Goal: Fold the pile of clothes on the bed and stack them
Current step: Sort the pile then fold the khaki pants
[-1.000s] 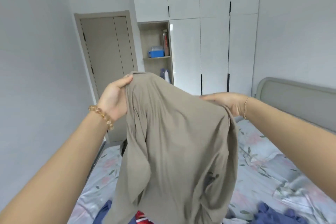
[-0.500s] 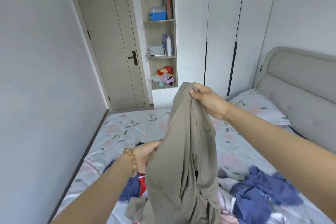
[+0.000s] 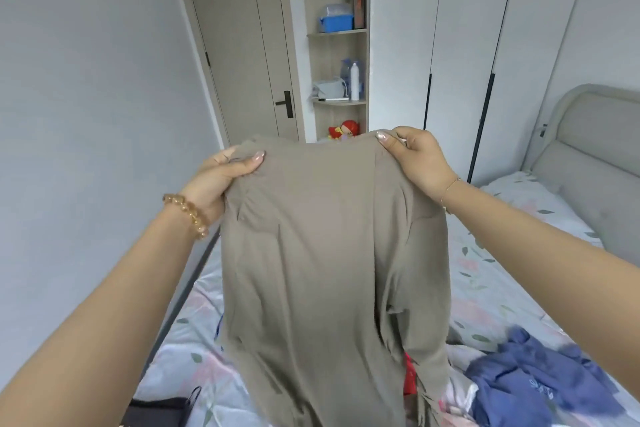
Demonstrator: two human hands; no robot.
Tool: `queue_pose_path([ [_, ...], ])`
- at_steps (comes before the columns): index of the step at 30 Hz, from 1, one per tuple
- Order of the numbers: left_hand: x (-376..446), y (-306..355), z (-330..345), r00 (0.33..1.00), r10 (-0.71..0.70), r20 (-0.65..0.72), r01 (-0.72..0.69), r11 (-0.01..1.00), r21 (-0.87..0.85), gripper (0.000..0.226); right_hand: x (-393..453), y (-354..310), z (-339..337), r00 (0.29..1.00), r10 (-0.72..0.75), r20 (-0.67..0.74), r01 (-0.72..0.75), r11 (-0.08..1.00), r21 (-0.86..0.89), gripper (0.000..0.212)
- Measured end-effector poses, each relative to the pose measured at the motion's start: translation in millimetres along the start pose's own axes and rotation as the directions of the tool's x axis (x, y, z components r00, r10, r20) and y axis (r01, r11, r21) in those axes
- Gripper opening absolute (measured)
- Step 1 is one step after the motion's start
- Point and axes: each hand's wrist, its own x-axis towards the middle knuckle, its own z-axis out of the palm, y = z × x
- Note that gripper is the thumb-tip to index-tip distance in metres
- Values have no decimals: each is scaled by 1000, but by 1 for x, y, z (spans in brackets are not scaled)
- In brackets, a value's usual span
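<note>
Hands holding up a taupe shirt above the bed.
Left hand (image 3: 216, 180) and right hand (image 3: 414, 158) each pinch a top corner of the shirt (image 3: 329, 270); it hangs flat, lightly creased, over the flowered bed (image 3: 491, 291) beside blue clothes (image 3: 540, 381).

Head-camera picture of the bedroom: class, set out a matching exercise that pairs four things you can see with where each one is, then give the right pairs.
Things:
1. taupe garment
2. blue garment
3. blue box
4. red toy

Places:
A. crumpled on the bed, at the right
B. on an upper shelf of the open shelving
C. held up at its top edge by the left hand and the right hand
D. on a low shelf, just above the held cloth's top edge

Pairs: 1-C, 2-A, 3-B, 4-D
</note>
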Motion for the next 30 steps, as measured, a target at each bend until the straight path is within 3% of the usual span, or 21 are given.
queue_pose_path([
  [4,-12,37,-27,980,156,-126,-139,982,130,4,10,-36,30,994,-10,106,-5,990,140,40],
  [6,-20,43,-43,958,206,-199,-170,969,181,12,8,-48,55,981,32,189,-66,982,178,32],
  [11,-45,10,-93,924,171,-343,-88,965,246,9,-23,-51,146,888,136,439,-221,964,149,21],
  [14,-59,-50,-123,911,83,-405,47,953,300,6,-63,-20,219,794,224,565,-315,947,67,15],
  [19,-101,-204,-162,856,-120,-503,357,841,407,7,-155,84,315,661,364,656,-347,924,-163,27],
  [21,-126,-269,-168,830,-227,-510,479,757,444,3,-201,131,336,577,431,694,-368,895,-251,26],
  [23,-148,-331,-166,810,-328,-487,568,648,508,14,-247,172,349,483,512,711,-480,833,-274,18],
  [25,-167,-389,-157,770,-456,-446,638,526,563,22,-289,210,350,406,595,694,-611,741,-278,33],
  [28,-193,-453,-122,622,-707,-338,739,386,552,29,-339,255,326,414,675,611,-705,662,-253,34],
  [30,-206,-486,-87,620,-722,-307,695,325,641,35,-365,285,291,465,707,533,-727,649,-226,30],
])
